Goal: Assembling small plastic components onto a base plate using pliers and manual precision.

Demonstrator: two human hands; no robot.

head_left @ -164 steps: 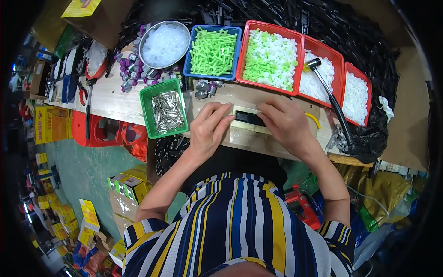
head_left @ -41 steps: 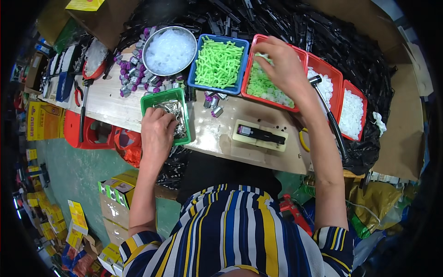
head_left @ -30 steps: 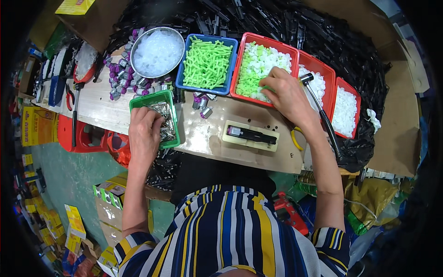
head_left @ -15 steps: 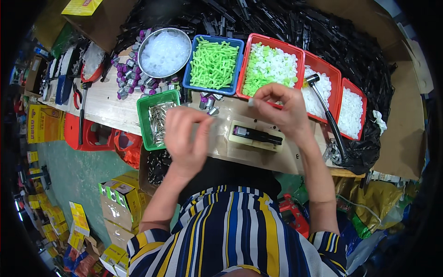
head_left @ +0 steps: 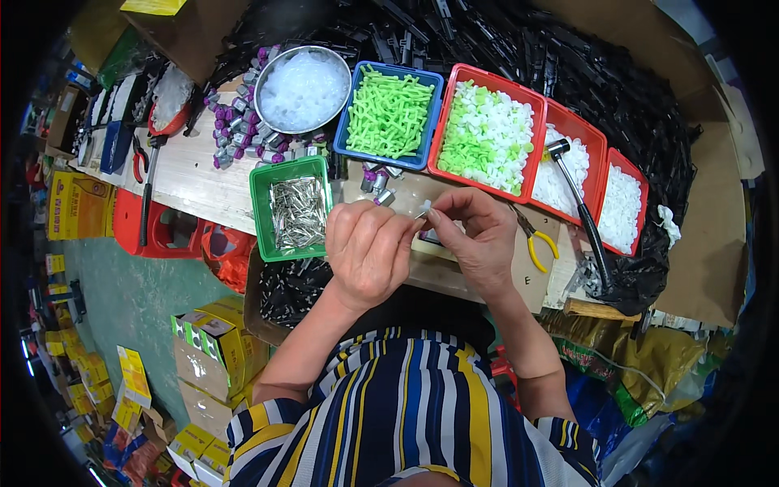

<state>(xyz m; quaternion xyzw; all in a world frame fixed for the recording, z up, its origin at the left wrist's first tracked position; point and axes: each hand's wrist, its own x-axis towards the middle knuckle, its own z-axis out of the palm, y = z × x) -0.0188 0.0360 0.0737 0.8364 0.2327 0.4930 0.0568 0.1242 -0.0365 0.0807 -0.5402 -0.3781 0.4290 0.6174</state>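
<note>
My left hand (head_left: pixel 367 253) and my right hand (head_left: pixel 480 242) meet fingertip to fingertip above the work surface. A small white plastic piece (head_left: pixel 427 206) is pinched in my right fingertips. From the closed fingers of my left hand a thin metal pin (head_left: pixel 419 216) points at that piece; whether the two touch I cannot tell. Beneath the hands lies a cream-coloured block (head_left: pixel 434 272), mostly hidden by them. Left of my left hand stands a green tray (head_left: pixel 257 213) of metal pins. Several grey-and-purple metal parts (head_left: pixel 383 197) lie just beyond the hands.
Farther back are a metal bowl (head_left: pixel 347 101) of clear pieces, a blue tray (head_left: pixel 339 138) of green parts and red trays (head_left: pixel 542 154) of white and green pieces. A hammer (head_left: pixel 583 207) leans across them. Yellow-handled pliers (head_left: pixel 535 246) lie at right. Black parts (head_left: pixel 600 81) pile up behind.
My hands have come together over the block, the left moving right and the right moving left and down. The pliers are now uncovered, and the block is largely covered.
</note>
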